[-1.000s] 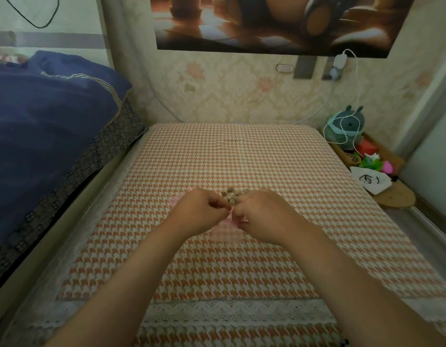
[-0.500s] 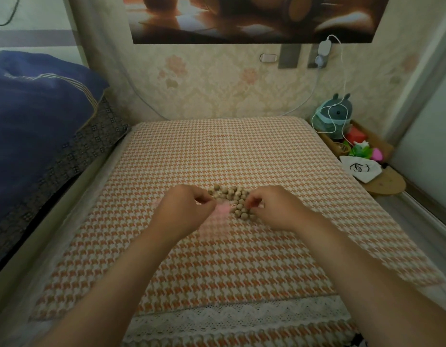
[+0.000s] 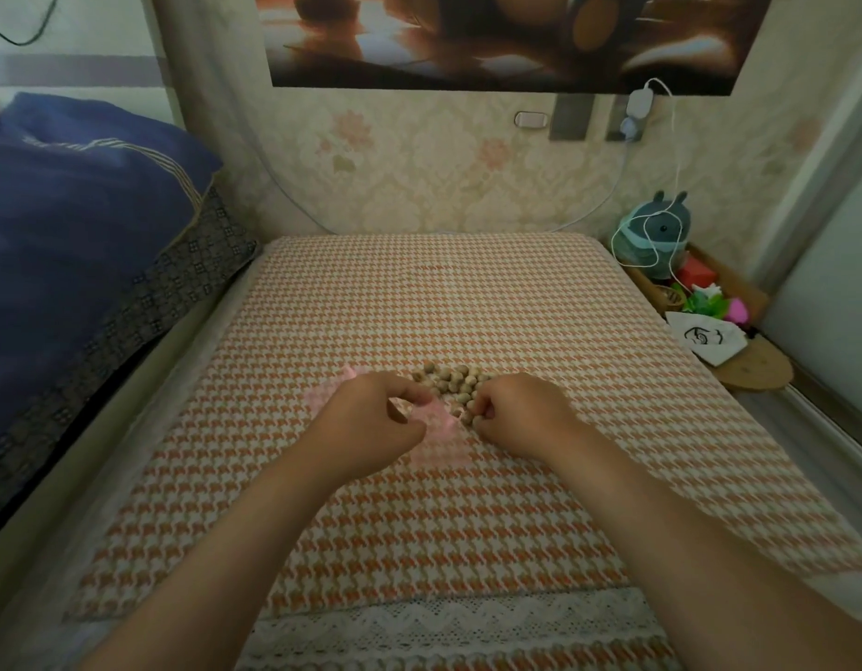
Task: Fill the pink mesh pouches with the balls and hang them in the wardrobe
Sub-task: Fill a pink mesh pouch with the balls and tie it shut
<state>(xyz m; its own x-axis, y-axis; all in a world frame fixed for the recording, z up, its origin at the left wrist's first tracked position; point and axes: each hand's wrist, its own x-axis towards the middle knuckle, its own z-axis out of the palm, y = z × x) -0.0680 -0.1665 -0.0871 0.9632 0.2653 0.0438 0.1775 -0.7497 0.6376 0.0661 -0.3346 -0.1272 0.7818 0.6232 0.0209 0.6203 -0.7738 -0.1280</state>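
Observation:
A heap of small tan balls (image 3: 451, 380) lies on the orange houndstooth mat (image 3: 443, 302) in the middle of the view. A pink mesh pouch (image 3: 441, 440) lies flat just in front of the heap, between my hands. My left hand (image 3: 371, 421) pinches the pouch's top edge with thumb and fingers. My right hand (image 3: 516, 411) rests at the heap's right side, fingers curled around a few balls. More pink mesh (image 3: 330, 392) shows beyond my left hand, partly hidden by it.
A blue quilt (image 3: 75, 244) covers the bed on the left. At the right stand a wooden shelf (image 3: 753, 368) with a teal plush toy (image 3: 659, 230), small toys and a white card. A wallpapered wall with a charger cable closes the far side.
My hands have drawn apart. The right hand moved off the pouch onto the balls and closed on some; the left hand keeps its hold on the pouch. The camera shifted slightly.

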